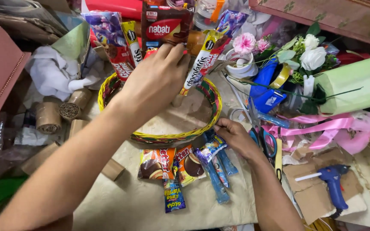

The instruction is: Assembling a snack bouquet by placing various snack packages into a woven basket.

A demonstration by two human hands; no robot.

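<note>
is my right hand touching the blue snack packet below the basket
Touching: the head view shows the right hand with its fingers pinching the top of the blue snack packet.

the left hand (157, 79) reaches over a round woven basket (213, 112) with a yellow, red and green rim, its fingertips on a dark red wafer packet (164, 25) standing at the basket's far side. long snack packets (204, 57) lean beside it. the right hand (235, 136) lies at the basket's near right rim, pinching a small blue wrapped snack (210, 149). more blue sticks and orange snack packs (157, 163) lie on the beige paper-covered counter (129, 205) just below the basket. blue-handled scissors (264, 143) lie right of that hand, pink ribbon (322, 126) further right, a blue glue gun (332, 182) near the counter's right edge.
</note>
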